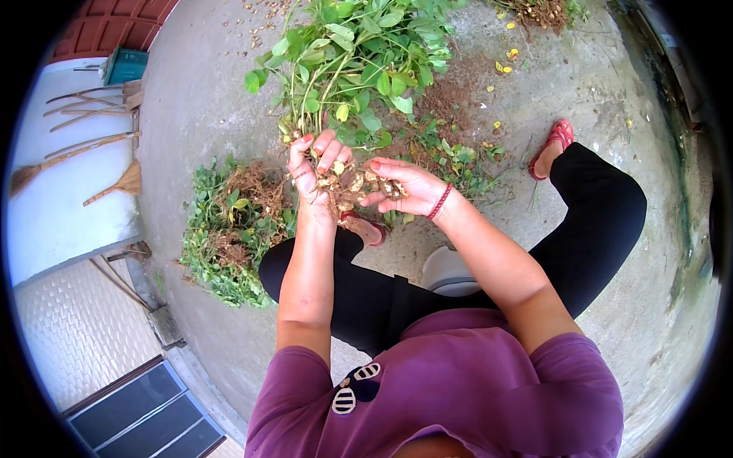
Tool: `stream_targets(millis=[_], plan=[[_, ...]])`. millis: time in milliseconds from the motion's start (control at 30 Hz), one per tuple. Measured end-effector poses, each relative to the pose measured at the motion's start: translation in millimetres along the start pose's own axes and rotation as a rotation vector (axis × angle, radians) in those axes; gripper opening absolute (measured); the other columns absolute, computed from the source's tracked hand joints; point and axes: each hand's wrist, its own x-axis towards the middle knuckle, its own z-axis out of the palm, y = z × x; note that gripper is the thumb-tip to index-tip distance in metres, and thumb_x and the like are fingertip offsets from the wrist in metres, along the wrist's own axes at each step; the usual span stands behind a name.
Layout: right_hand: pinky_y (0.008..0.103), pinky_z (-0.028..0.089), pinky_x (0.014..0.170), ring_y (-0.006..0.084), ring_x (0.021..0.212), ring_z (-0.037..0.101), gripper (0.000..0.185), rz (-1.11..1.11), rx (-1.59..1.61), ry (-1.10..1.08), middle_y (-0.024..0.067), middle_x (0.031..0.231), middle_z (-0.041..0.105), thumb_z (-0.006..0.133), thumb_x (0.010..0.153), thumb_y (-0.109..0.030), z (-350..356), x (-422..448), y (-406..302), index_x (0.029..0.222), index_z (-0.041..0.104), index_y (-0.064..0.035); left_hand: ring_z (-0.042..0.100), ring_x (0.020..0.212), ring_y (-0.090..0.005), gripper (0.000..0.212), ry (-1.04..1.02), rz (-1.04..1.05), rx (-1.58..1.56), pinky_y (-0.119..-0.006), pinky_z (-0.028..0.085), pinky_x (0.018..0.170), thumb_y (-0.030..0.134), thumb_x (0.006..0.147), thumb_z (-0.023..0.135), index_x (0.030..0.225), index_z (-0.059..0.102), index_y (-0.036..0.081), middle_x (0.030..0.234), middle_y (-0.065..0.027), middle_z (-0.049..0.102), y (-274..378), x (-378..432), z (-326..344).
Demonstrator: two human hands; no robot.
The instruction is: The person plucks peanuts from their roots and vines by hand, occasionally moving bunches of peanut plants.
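My left hand (pixel 315 169) grips the stems of an uprooted peanut plant (pixel 366 63) close to its root end. The leafy green top points away from me, above the concrete floor. Soil-covered peanut pods (pixel 346 186) hang in a cluster between my two hands. Several of those pods lie within the fingers of my right hand (pixel 421 186), whose thumb is on top and fingertips curl below. A red beaded bracelet (pixel 440 201) circles the right wrist. The roots are mostly hidden by the pods and the left fingers.
Pulled peanut plants (pixel 237 235) lie heaped by my left leg. Loose pods (pixel 257 26) and brown soil (pixel 452 106) are scattered ahead. A grey-white container (pixel 449 272) stands below my right forearm. Brooms (pixel 117 186) and a teal bin (pixel 125 64) line the left wall.
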Motion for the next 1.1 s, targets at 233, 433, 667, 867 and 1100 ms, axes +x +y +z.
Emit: stream_targets(millis=[233, 433, 667, 867, 1100], plan=[[0.0163, 0.037, 0.039, 0.0088, 0.052, 0.048, 0.021, -0.085, -0.249, -0.009, 0.0040, 0.080, 0.053, 0.050, 0.077, -0.014, -3, 7, -4, 0.095, 0.049, -0.0038, 0.031, 0.041, -0.0093, 0.021, -0.024, -0.083, 0.055, -0.024, 0.030, 0.049, 0.021, 0.072, 0.042, 0.055, 0.039, 0.010, 0.050, 0.0016, 0.035, -1, 1, 5], [0.0167, 0.030, 0.036, 0.0050, 0.045, 0.039, 0.013, -0.315, -0.347, 0.394, -0.0003, 0.064, 0.050, 0.053, 0.074, -0.009, -6, 32, -7, 0.085, 0.054, -0.0018, 0.032, 0.039, -0.0080, 0.015, 0.135, -0.057, 0.152, -0.024, 0.031, 0.050, 0.015, 0.071, 0.045, 0.058, 0.039, 0.010, 0.053, 0.0021, 0.036, -18, 3, 1], [0.0255, 0.044, 0.052, 0.0144, 0.058, 0.049, 0.016, -0.441, 0.127, 0.461, 0.0061, 0.068, 0.050, 0.052, 0.075, -0.013, -82, 25, -47, 0.088, 0.047, -0.0040, 0.032, 0.039, -0.0087, 0.013, 0.230, 0.033, 0.035, -0.025, 0.031, 0.047, 0.014, 0.069, 0.046, 0.060, 0.038, 0.010, 0.054, 0.0016, 0.037, -9, 0, -11], [0.0299, 0.047, 0.065, 0.0193, 0.073, 0.051, 0.024, -0.309, 0.416, 0.574, 0.0073, 0.077, 0.053, 0.050, 0.076, -0.029, -189, -21, -24, 0.083, 0.052, -0.0056, 0.032, 0.040, -0.0102, 0.017, 0.391, 0.206, 0.102, -0.025, 0.030, 0.046, 0.018, 0.067, 0.049, 0.058, 0.037, 0.011, 0.049, 0.0011, 0.034, 17, -9, -18], [0.0399, 0.036, 0.077, 0.0257, 0.099, 0.031, 0.043, -0.366, 0.002, 0.866, 0.0085, 0.109, 0.034, 0.037, 0.077, -0.039, -243, 5, -43, 0.108, 0.032, -0.0097, 0.034, 0.040, -0.0106, 0.016, 0.560, 0.509, 0.085, -0.026, 0.032, 0.044, 0.016, 0.066, 0.051, 0.058, 0.037, 0.012, 0.049, 0.0014, 0.036, 50, -28, -28]])
